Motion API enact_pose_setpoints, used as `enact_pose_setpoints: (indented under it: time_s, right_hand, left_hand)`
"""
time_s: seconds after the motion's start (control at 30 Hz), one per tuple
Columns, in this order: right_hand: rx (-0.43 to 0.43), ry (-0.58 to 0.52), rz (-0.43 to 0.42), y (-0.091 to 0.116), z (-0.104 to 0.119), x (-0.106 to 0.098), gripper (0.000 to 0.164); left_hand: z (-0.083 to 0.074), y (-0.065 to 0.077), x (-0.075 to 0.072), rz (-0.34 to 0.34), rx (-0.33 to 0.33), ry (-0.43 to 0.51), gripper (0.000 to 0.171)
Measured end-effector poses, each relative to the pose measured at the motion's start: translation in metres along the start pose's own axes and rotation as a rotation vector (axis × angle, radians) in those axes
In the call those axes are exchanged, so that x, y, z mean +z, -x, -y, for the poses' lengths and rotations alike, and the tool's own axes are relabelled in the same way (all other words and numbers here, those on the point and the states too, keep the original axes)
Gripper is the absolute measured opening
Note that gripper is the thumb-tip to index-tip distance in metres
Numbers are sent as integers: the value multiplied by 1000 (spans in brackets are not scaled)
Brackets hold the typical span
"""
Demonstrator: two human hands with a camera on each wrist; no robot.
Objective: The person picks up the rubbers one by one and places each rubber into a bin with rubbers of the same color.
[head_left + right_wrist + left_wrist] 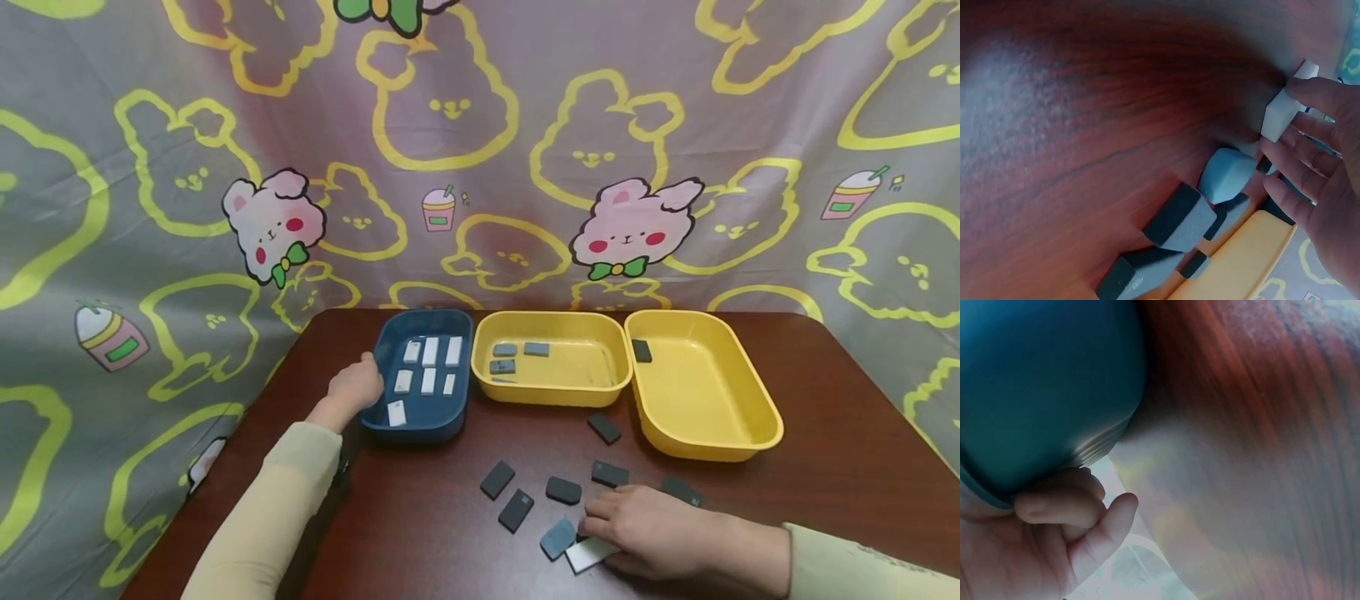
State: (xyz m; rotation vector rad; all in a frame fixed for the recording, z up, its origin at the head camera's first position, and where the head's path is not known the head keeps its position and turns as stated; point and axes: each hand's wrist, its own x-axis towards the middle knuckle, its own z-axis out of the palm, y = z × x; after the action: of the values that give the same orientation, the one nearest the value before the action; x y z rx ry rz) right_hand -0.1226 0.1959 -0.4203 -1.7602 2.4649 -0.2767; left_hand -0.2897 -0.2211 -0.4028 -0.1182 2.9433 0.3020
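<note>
My left hand (pixel 356 387) grips the left rim of a blue plastic bin (pixel 420 433). In the left wrist view its fingers (pixel 1066 506) curl against the bin's outer side. Several white erasers (pixel 429 352) lie flat in that bin. On the table at the front right, my right hand (pixel 652 529) holds a white eraser (pixel 589 553) between thumb and fingers, seen closer in the right wrist view as a slanted white eraser (pixel 1282 114). Just left of it lies a blue-grey eraser (pixel 558 539). Beneath the right fingers, a dark eraser (pixel 1265 165) is partly hidden.
Several black erasers (pixel 516 510) are scattered across the dark wooden table (pixel 420 517). A middle yellow bin (pixel 555 397) holds several grey erasers (pixel 536 349). The right yellow bin (pixel 705 446) contains one black eraser (pixel 642 351). A patterned cloth (pixel 480 192) hangs behind.
</note>
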Motion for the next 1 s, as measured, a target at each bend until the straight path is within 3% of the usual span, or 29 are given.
enact_pose_setpoints:
  time_s: [0.2,0.4,0.5,0.83,1.0]
  right_hand:
    - [36,-46,-18,-2,0,4,28]
    - [259,-209,51,1,3,4,43]
    - [320,-244,81,1,5,4,48]
    - [294,-263,104,6,6,-1,48]
    - [225,-174,84,9,6,-7,55]
  left_hand:
    - [0,1,-1,4,1,-8,60]
    - [0,0,0,-3,4,-15,59]
    - [0,0,0,-1,6,-15,60]
    - [1,-1,0,1,8,-7,60]
    - [1,-1,0,9,8,2,60]
